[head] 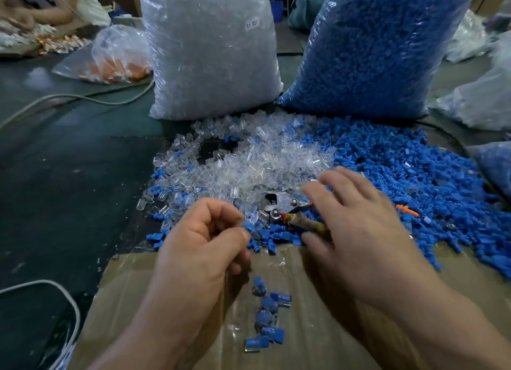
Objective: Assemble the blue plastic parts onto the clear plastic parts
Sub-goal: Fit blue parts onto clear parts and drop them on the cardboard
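The small part (249, 227) pinched in my left hand (199, 248) is blue, like the heaped blue parts (401, 170) and the blue sack (367, 51) behind them. The clear parts (249, 159) are colourless, and the milky sack (210, 51) of them bears a white label (252, 24). Brown cardboard (304, 328) lies on the dark green floor (69, 162). The tool (284, 203) is silver, its handle (307, 224) perhaps mustard-brown. One stray piece (406, 210) is orange.

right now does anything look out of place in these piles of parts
A small orange plastic piece lies in the loose pile of blue plastic parts, the only orange one there. And a metal tool with a worn brown handle lies half buried where the loose pile of clear plastic parts meets the blue.
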`<state>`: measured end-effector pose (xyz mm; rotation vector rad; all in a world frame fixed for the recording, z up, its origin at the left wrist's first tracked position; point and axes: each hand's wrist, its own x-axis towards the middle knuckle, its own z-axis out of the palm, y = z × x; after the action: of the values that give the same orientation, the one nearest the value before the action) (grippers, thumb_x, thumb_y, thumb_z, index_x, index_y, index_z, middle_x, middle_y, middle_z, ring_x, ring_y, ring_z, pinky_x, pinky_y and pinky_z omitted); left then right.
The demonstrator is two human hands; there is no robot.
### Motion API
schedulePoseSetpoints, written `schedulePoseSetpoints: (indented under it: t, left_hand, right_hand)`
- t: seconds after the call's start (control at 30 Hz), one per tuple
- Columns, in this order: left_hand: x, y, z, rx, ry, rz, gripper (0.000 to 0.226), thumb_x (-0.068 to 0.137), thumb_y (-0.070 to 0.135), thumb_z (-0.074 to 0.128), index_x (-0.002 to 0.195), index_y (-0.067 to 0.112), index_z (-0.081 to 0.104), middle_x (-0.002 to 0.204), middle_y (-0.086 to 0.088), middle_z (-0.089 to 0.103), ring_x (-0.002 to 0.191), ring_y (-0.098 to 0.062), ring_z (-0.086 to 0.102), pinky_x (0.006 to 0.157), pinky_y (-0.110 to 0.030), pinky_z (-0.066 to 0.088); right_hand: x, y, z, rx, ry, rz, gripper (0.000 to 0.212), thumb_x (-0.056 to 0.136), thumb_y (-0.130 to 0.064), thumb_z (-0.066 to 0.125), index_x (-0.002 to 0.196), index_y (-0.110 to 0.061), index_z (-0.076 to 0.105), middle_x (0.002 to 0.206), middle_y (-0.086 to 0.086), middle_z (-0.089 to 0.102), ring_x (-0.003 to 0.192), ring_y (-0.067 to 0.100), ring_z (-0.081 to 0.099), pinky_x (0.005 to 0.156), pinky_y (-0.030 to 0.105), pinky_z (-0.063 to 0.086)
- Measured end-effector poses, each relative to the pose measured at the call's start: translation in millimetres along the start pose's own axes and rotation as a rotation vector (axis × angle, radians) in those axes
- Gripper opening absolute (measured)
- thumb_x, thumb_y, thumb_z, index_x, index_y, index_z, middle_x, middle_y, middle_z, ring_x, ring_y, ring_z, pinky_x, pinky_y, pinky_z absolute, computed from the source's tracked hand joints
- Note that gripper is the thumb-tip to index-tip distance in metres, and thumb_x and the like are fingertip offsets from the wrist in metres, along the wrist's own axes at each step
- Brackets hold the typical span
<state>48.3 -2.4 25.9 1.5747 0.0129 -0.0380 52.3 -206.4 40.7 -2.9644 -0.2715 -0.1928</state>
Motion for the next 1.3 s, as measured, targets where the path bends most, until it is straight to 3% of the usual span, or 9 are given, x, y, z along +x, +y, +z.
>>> schedulePoseSetpoints:
  t: [0.07,0.2,0.4,0.6,0.77,0.87,1.0,1.17,1.3]
  left_hand:
    - [-1.0,3.4,2.3,-0.087,-0.009,-0.037,0.036,0.089,-0.008,0.062,0.076,0.024,0.070,0.060,-0.004,0.062,0.051,-0.014,0.058,0.046,-0.018,0.049]
    - [-0.7,8.9,6.0,-0.152,-0.040,-0.062,0.033,0.086,-0.006,0.063,0.076,0.024,0.073,0.060,-0.008,0.063,0.048,-0.013,0.055,0.045,-0.018,0.049]
    - [5.7,0.7,4.8,-0.106,-0.028,-0.022,0.036,0.088,-0.005,0.064,0.078,0.029,0.073,0.063,-0.006,0.066,0.055,-0.016,0.060,0.048,-0.020,0.051]
    - [10.2,-5.9,5.9,-0.107,0.005,0.017,0.038,0.089,-0.006,0.064,0.079,0.030,0.073,0.064,-0.003,0.066,0.057,-0.015,0.063,0.047,-0.020,0.050]
    - [10.8,-14.7,0.0,-0.078,0.033,0.046,0.028,0.088,0.001,0.067,0.087,0.028,0.073,0.071,-0.004,0.069,0.062,-0.016,0.065,0.050,-0.021,0.052]
    - [12.3,-17.8,-2.0,-0.077,0.021,0.057,0.027,0.087,0.003,0.069,0.087,0.030,0.073,0.072,-0.003,0.070,0.063,-0.014,0.066,0.049,-0.020,0.051]
    - [15.6,-20.5,-2.8,-0.049,0.033,0.082,0.023,0.085,0.009,0.069,0.087,0.032,0.072,0.073,0.000,0.070,0.062,-0.011,0.065,0.047,-0.020,0.050]
    - [15.5,-19.8,-3.7,-0.045,0.021,0.111,0.019,0.083,0.012,0.069,0.088,0.030,0.072,0.073,0.000,0.069,0.061,-0.010,0.064,0.047,-0.021,0.049]
    - [14.7,-16.5,-5.3,0.006,-0.013,0.153,0.036,0.090,-0.003,0.065,0.085,0.032,0.071,0.071,0.003,0.067,0.061,-0.009,0.064,0.049,-0.021,0.050]
  right_hand:
    - [2.0,15.3,0.7,-0.095,-0.145,0.078,0.072,0.089,-0.064,0.042,0.148,-0.039,0.009,0.160,-0.005,0.015,0.148,0.022,0.008,0.120,0.041,0.009]
    - [3.7,23.0,1.4,-0.124,-0.197,0.062,0.070,0.085,-0.073,0.035,0.144,-0.039,0.017,0.149,-0.009,0.029,0.135,0.021,0.027,0.112,0.041,0.025]
    - [11.3,32.0,2.5,-0.158,-0.220,0.066,0.077,0.076,-0.082,0.029,0.143,-0.044,0.021,0.140,-0.016,0.038,0.128,0.018,0.030,0.104,0.040,0.028]
    - [12.1,31.9,3.0,-0.109,-0.085,0.059,0.064,0.077,-0.074,0.017,0.124,-0.041,0.045,0.110,-0.017,0.052,0.105,0.015,0.042,0.092,0.036,0.032]
    - [5.6,28.5,-7.5,0.172,0.067,0.095,0.047,0.084,-0.075,0.027,0.114,-0.040,0.039,0.093,-0.021,0.047,0.080,0.000,0.046,0.065,0.026,0.037]
    - [-2.8,24.1,-14.5,0.209,0.045,0.049,0.053,0.074,-0.080,0.038,0.114,-0.047,0.038,0.097,-0.028,0.046,0.085,-0.005,0.048,0.066,0.016,0.035]
    - [-6.5,15.5,-15.4,0.165,-0.026,-0.042,0.049,0.069,-0.065,0.037,0.113,-0.045,0.047,0.100,-0.024,0.047,0.090,0.000,0.046,0.074,0.024,0.043]
    - [-7.1,13.9,-17.7,0.187,-0.037,-0.084,0.051,0.071,-0.062,0.037,0.117,-0.044,0.048,0.103,-0.023,0.049,0.096,0.000,0.046,0.079,0.028,0.047]
    - [-8.3,14.6,-20.0,0.197,-0.048,-0.108,0.057,0.073,-0.060,0.038,0.123,-0.038,0.052,0.109,-0.020,0.051,0.101,0.002,0.048,0.084,0.029,0.048]
